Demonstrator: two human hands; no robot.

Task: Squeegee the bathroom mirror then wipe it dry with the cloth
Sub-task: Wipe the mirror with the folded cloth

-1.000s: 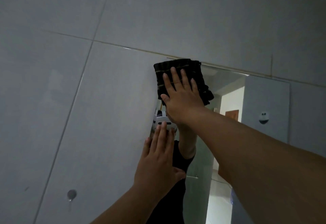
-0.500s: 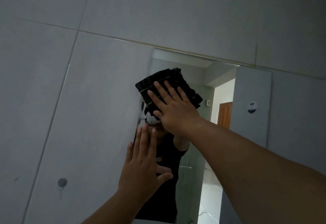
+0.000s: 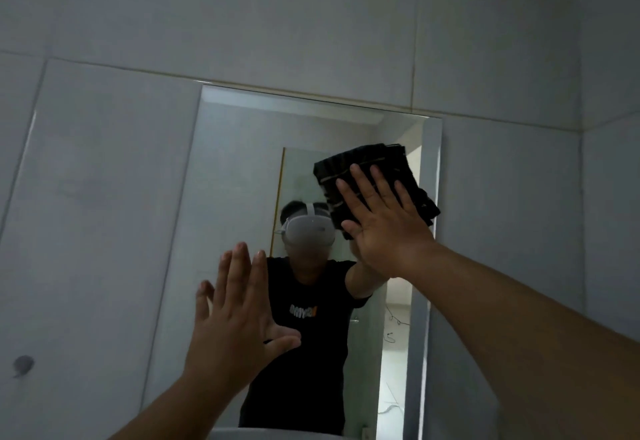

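Note:
A rectangular bathroom mirror (image 3: 239,169) hangs on the grey tiled wall. My right hand (image 3: 384,224) presses a folded dark striped cloth (image 3: 377,176) flat against the glass near the mirror's upper right edge, fingers spread over it. Lower down, my left hand (image 3: 239,318) is held up with fingers apart and nothing in it, palm toward the mirror's lower left part; contact with the glass cannot be told. No squeegee is in view. The mirror reflects a person in a black shirt.
Large grey wall tiles (image 3: 311,23) surround the mirror. A dark round mark (image 3: 23,365) sits on the tile at the lower left. A wall corner (image 3: 585,231) runs down at the right. A white basin rim (image 3: 263,434) shows at the bottom edge.
My right hand has swept the cloth from the mirror's upper left corner down and across to its right side. The view has shifted, so more of the mirror shows. My left hand stays low.

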